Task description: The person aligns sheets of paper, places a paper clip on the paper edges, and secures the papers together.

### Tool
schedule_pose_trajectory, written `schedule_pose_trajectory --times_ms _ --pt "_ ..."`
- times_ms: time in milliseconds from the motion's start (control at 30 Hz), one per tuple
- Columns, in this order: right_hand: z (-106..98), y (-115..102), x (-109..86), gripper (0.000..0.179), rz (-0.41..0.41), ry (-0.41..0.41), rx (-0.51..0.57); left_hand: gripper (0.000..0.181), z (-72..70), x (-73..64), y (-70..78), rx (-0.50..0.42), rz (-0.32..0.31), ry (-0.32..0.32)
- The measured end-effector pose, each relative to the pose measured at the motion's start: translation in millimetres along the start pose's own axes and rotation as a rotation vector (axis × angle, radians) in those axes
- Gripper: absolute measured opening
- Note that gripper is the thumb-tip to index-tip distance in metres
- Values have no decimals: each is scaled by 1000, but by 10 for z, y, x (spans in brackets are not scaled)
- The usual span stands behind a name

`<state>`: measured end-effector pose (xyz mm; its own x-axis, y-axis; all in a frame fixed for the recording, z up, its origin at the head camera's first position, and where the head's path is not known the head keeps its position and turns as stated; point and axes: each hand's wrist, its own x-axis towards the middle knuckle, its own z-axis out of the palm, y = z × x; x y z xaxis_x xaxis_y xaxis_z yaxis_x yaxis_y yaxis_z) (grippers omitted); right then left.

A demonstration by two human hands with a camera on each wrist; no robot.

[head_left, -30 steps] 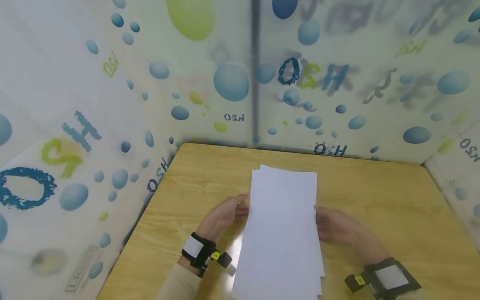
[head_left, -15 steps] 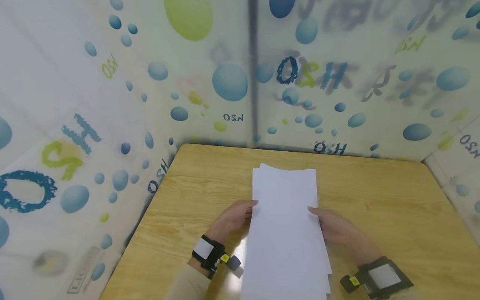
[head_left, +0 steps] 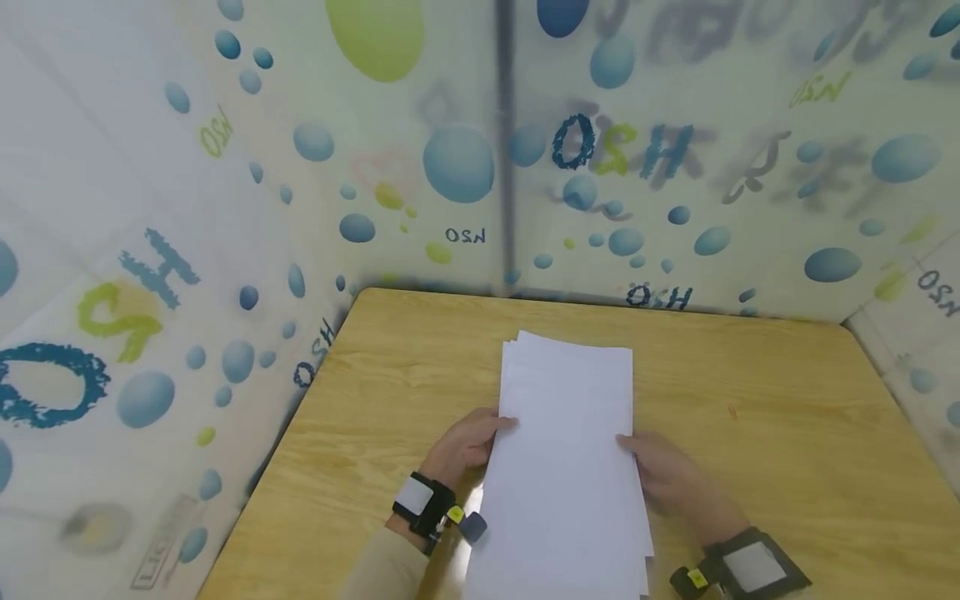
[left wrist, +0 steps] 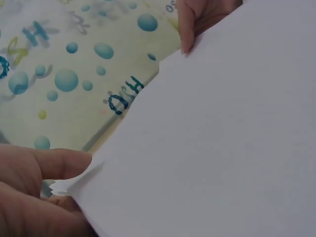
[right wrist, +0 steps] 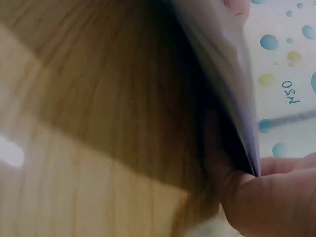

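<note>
- And both thumbs are over the top now! A second ago they sat at the edges; the left hand and right hand each pinch a long side, thumb above, fingers below.
- Between them, the stack of white paper sheets, long way running toward the person, a little nearer than half a second ago. That looks like a surer two-sided hold, the whole pile moving as one.
- Not flush, mind you: sheets stagger at the far left corner and near right edge, and the right wrist view shows the side raised over the wooden tabletop.
- On the wrists, black straps with a yellow tag on each device, any print too small to read.
- Out to the printed wall covering: big lettering, seemingly "H2O" in reverse, repeated smaller; a boxed word at lower left won't read fully. On the paper's visible face, no writing shows.
</note>
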<state>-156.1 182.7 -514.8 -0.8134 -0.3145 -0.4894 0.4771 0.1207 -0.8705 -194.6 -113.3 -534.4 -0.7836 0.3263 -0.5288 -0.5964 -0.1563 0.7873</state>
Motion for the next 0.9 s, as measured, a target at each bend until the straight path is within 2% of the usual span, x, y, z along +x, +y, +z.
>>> schedule_pose_trajectory --times_ms 67,100,167,267,367,467,533,567,633,700,800,900 --pt "50 25 7 52 -12 5 -12 50 -19 -5 -21 5 11 -10" --pt "78 24 21 55 33 27 116 53 -23 -11 -26 8 16 -12" --pt "97 17 13 59 40 39 115 55 -15 -22 -20 4 26 -29" --pt "69 -59 -48 64 62 80 57 53 34 -43 50 -14 20 -49" --pt "13 -218 -169 74 57 104 -60 51 135 -105 213 -12 30 -58" --pt "-6 -450 -326 81 -28 138 -225 50 246 -217 434 28 86 -86" --pt "-3 -622 -453 80 -103 194 -320 46 324 -308 600 68 159 -140" --pt "4 -708 -507 78 -168 229 -352 44 362 -358 686 90 206 -168" --pt "26 -862 -599 70 -330 324 -426 41 445 -453 860 138 320 -209" --pt "68 -980 -672 59 -482 424 -468 41 540 -544 1009 188 450 -218" --pt "164 -1070 -719 42 -684 583 -485 42 710 -637 1148 259 661 -171" --pt "269 -1080 -681 31 -864 656 -395 35 882 -676 1177 340 868 -92"
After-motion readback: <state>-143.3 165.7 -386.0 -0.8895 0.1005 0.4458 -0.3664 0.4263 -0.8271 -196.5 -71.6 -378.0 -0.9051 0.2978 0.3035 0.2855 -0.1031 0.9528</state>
